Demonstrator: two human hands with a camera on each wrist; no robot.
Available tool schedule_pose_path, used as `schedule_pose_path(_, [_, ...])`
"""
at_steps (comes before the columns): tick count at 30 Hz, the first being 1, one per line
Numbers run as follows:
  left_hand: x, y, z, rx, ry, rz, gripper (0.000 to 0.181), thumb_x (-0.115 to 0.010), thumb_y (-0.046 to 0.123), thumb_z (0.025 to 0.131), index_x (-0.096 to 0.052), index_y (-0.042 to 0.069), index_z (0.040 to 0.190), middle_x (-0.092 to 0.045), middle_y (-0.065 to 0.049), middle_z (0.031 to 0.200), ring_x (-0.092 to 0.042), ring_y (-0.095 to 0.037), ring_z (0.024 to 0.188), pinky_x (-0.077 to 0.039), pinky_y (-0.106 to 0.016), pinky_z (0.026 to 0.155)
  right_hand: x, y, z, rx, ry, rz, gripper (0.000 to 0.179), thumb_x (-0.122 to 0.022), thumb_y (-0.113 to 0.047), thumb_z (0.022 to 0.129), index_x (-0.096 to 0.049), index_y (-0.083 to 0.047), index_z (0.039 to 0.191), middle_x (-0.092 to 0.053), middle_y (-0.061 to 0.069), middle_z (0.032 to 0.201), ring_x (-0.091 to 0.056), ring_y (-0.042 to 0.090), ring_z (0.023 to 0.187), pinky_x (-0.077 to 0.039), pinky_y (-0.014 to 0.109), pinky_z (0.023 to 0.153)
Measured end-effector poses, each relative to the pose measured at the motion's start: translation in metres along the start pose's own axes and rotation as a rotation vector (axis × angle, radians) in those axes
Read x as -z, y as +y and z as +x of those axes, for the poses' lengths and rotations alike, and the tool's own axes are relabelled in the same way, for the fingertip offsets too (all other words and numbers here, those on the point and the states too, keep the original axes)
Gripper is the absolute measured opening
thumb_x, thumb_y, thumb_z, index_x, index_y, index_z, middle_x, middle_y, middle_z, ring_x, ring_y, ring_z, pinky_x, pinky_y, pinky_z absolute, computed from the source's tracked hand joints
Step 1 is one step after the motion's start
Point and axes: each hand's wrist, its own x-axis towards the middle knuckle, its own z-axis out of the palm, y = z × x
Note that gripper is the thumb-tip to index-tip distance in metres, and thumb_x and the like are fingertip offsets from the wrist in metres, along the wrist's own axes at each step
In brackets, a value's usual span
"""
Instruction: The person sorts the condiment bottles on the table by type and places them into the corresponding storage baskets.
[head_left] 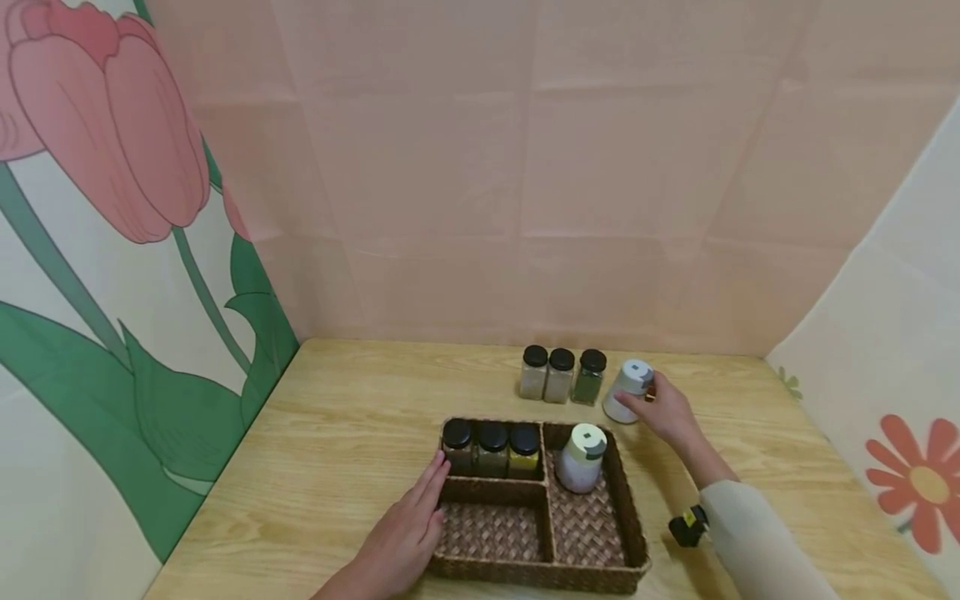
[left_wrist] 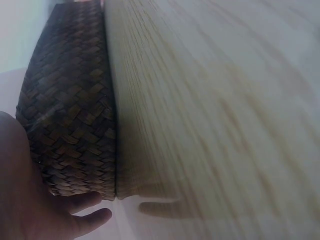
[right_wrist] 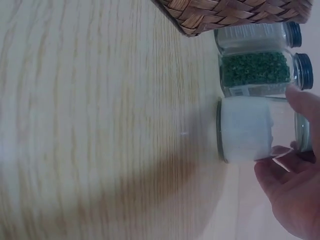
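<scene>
We hold the white-filled jar (head_left: 628, 385) clamped in our right grip (head_left: 669, 414), while our left grip (head_left: 405, 527) lies straight-fingered against the woven tray (head_left: 536, 574) beside it, presumably to steady it.

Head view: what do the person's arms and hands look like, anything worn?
Right arm: loose-looking, plain off-white sleeve down to the wrist, with a small black-and-yellow device beside it. Right hand: no glove. Left hand: no glove, no sleeve in view.
</scene>
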Motion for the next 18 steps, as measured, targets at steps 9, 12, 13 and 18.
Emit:
schedule_pose_path(9, [0.0002,-0.0008,-0.0004,0.001,0.010,0.013,0.059,-0.039,0.019,0.109,-0.017,0.012,0.164,-0.005,0.002,0.171,-0.026,-0.027,0.151,-0.036,-0.053,0.114,-0.0029,-0.0006,0.0030,0.023,0.028,-0.015,0.085,-0.063,-0.050,0.098,-0.032,0.012,0.146,-0.048,0.039,0.138,-0.049,0.054,0.127,-0.047,0.062,0.099])
schedule_pose_path(12, [0.0001,-0.0012,-0.0002,-0.005,0.017,0.022,0.059,-0.039,0.019,0.109,-0.018,0.012,0.163,-0.006,0.001,0.171,-0.027,-0.027,0.151,-0.036,-0.053,0.114,-0.0023,-0.0013,0.0032,0.025,0.038,-0.012,0.083,-0.062,-0.049,0.098,-0.033,0.013,0.145,-0.048,0.040,0.138,-0.049,0.054,0.127,-0.046,0.062,0.099])
schedule_pose_path(13, [-0.0001,-0.0013,-0.0001,-0.006,0.018,0.024,0.059,-0.039,0.019,0.109,-0.018,0.012,0.163,-0.006,0.001,0.171,-0.027,-0.027,0.151,-0.036,-0.053,0.114,-0.0019,-0.0018,0.0031,0.024,0.039,-0.011,0.083,-0.062,-0.048,0.099,-0.033,0.013,0.146,-0.048,0.040,0.138,-0.049,0.054,0.127,-0.046,0.062,0.099])
schedule_pose_path(18, [-0.0004,-0.0013,0.0003,-0.004,0.007,0.024,0.059,-0.038,0.020,0.110,-0.016,0.013,0.164,-0.005,0.002,0.171,-0.027,-0.026,0.151,-0.036,-0.053,0.114,0.0005,-0.0059,0.0017,0.025,0.042,0.000,0.082,-0.062,-0.045,0.100,-0.031,0.014,0.147,-0.045,0.041,0.140,-0.047,0.055,0.128,-0.046,0.062,0.100])
